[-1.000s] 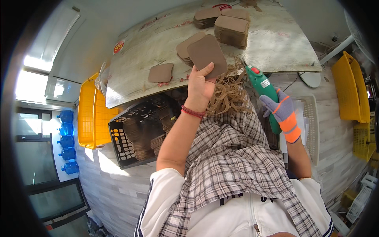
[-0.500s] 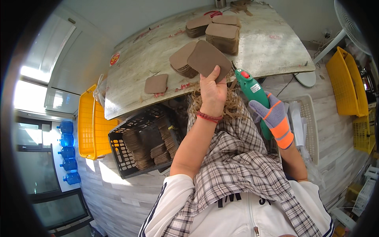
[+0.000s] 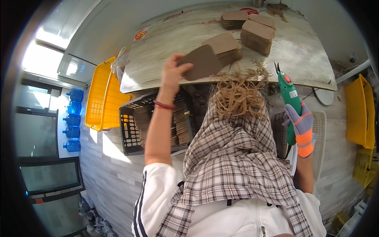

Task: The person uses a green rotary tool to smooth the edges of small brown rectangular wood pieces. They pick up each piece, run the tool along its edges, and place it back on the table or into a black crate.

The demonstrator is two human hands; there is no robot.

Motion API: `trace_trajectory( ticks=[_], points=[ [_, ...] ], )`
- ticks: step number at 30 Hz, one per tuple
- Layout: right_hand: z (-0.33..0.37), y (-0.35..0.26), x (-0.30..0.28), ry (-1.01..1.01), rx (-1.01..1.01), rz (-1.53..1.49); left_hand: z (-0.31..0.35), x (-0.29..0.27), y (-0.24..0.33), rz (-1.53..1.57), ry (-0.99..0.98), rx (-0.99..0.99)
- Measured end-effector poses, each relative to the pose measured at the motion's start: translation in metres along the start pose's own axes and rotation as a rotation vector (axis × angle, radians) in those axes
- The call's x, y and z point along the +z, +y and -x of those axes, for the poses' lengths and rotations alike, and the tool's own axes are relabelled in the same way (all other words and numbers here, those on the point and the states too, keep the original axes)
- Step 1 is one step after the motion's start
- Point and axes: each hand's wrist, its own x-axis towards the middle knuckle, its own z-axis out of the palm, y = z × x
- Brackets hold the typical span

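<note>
Over the near part of the table, my left hand (image 3: 172,77) holds a flat brown rounded-rectangular piece (image 3: 201,63) by its left end, thumb on top. The piece overlaps a stack of similar brown pieces (image 3: 227,47) in my view; whether they touch I cannot tell. My right hand (image 3: 302,126), in a grey-purple and orange glove, is wrapped round green electric scissors (image 3: 288,89) with a red button. Their dark blades point up and away, apart from any piece. Curly brown trimmings (image 3: 239,96) lie heaped on the checked apron (image 3: 233,154) over my lap.
More stacks of brown pieces (image 3: 257,37) stand farther back on the table (image 3: 158,51). A black crate (image 3: 128,136) with stacked pieces sits below its near edge, beside a yellow basket (image 3: 96,94). At the right are a pale basket (image 3: 320,146) and a yellow crate (image 3: 360,114).
My left hand has carried the brown piece leftward, away from the scissors' blades. The single piece lying on the table before is now hidden from view. The whole view has shifted.
</note>
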Motion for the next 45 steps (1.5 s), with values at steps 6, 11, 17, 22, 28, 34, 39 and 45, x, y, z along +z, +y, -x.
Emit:
trace_trajectory(
  ticks=[6,11,17,22,28,34,39,45],
  points=[
    [-0.002,0.017,0.011,-0.058,0.090,-0.062,-0.068,-0.127,-0.047,-0.201,0.060,-0.232],
    [-0.009,0.025,0.017,-0.043,0.070,-0.025,-0.089,-0.063,-0.074,-1.190,0.240,0.349],
    [-0.005,0.015,0.023,-0.049,0.064,0.052,-0.103,0.046,-0.052,-1.286,-0.116,0.190],
    [-0.003,0.024,0.020,-0.089,0.063,0.029,-0.096,0.053,-0.035,-1.103,-0.043,0.303],
    [-0.001,0.011,0.020,-0.089,0.056,0.050,-0.076,0.066,-0.002,-0.362,0.009,0.039],
    [-0.002,-0.018,0.026,-0.073,-0.025,-0.001,-0.017,0.135,0.011,0.874,0.133,-0.026],
    [-0.003,-0.032,0.023,-0.109,0.000,-0.122,0.002,0.188,-0.005,1.235,0.122,-0.115],
    [-0.001,-0.031,0.020,-0.116,0.045,-0.202,0.009,0.207,-0.009,1.266,0.143,-0.160]
  ],
)
